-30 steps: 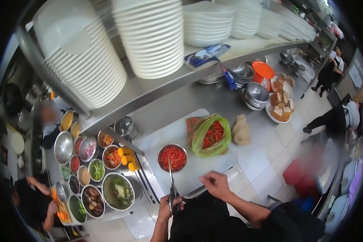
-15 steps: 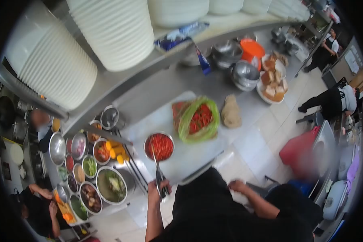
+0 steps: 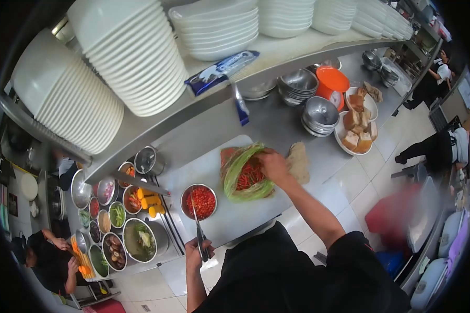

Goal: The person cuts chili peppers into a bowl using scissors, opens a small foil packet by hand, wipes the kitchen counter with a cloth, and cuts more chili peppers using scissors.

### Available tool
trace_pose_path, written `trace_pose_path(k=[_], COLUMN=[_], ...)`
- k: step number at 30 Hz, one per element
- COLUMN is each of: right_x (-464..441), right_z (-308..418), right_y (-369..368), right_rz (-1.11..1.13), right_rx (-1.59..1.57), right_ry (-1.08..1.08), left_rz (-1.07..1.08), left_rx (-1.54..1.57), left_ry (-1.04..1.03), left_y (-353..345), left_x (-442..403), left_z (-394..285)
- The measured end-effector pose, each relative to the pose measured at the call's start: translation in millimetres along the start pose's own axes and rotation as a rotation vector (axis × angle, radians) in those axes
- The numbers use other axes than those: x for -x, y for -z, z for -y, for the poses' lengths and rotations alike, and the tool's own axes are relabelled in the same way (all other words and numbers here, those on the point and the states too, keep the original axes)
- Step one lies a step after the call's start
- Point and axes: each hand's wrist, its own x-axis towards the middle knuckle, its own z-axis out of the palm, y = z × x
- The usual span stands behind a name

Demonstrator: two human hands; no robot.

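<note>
While scissors (image 3: 199, 230) are gripped by the left hand (image 3: 197, 253), the bag (image 3: 245, 195) on the board (image 3: 235, 224) is apparently entered by the right hand (image 3: 272, 165), grip hidden; the bowl (image 3: 182, 204) could be tipped by snagged blades (image 3: 196, 213).

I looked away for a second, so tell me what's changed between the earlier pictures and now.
The right hand has moved forward, from short of the white board, to the green bag's opening; whether it grips anything is hidden.

The left hand still holds the scissors, blades at the metal bowl of cut red chilies. Bag and bowl remain on the board.
</note>
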Motion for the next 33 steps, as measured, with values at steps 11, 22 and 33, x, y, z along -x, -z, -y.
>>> trace_pose_path(k=[11, 22, 33], right_x=[-23, 18, 60], right_z=[-24, -20, -17], right_y=[-24, 0, 2], right_rz=[0.283, 0.026, -0.098], right_rx=[0.209, -0.018, -0.088], right_ry=[0.107, -0.239, -0.475], left_rz=[-0.012, -0.049, 0.030], left_rx=[0.039, -0.038, 0.041], left_ry=[-0.158, -0.078, -0.121], left_y=[-5, 2, -5], left_x=[9, 3, 8], left_z=[15, 13, 6])
